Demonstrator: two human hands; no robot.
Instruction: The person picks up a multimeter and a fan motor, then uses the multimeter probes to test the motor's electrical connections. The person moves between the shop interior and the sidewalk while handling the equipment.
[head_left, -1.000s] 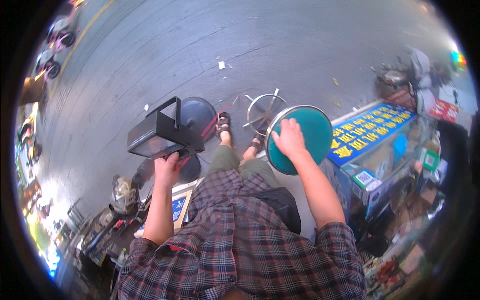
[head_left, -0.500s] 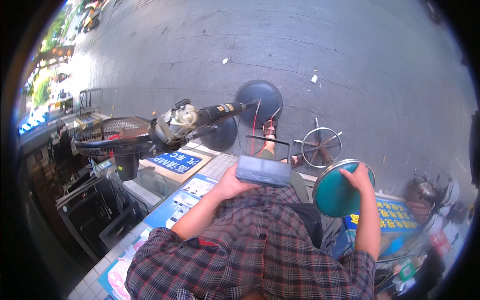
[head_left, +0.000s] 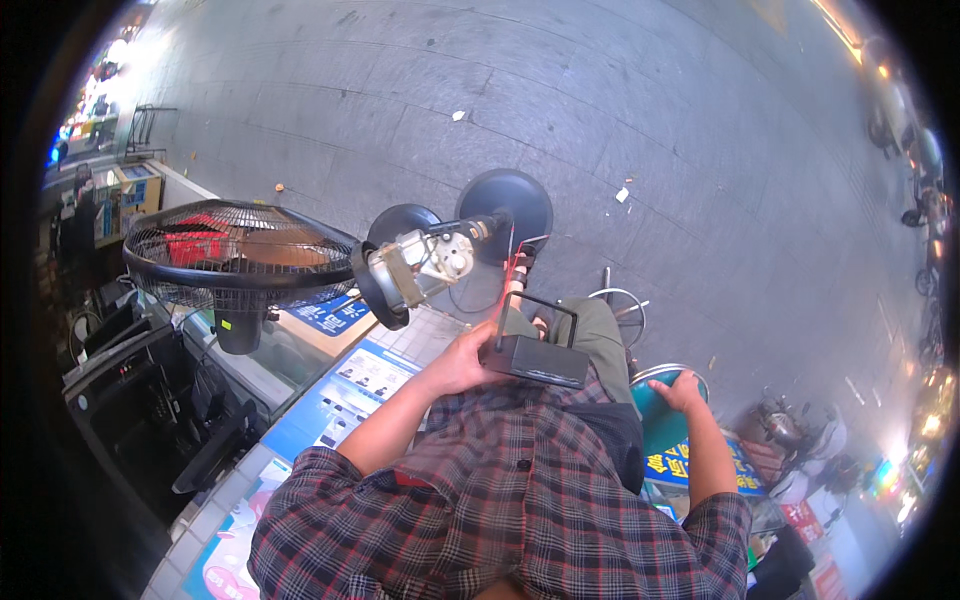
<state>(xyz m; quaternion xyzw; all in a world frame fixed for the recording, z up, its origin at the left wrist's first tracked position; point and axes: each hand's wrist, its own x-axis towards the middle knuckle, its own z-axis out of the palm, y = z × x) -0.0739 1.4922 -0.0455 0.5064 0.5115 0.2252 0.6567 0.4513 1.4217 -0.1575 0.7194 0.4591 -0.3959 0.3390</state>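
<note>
- Gray floor [head_left: 380,110] spreads out in front, and I see a big black fan [head_left: 240,284] off to the left
- Left hand [head_left: 465,362] holds a black box [head_left: 540,362] with a handle, near the plaid shirt [head_left: 480,480]
- Right hand [head_left: 682,389] grips the edge of a green stool [head_left: 658,422], right of the box

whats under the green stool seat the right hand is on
Beyond the green stool seat, part of a metal ring and a leg show; the underside and anything directly beneath are covered.
</note>
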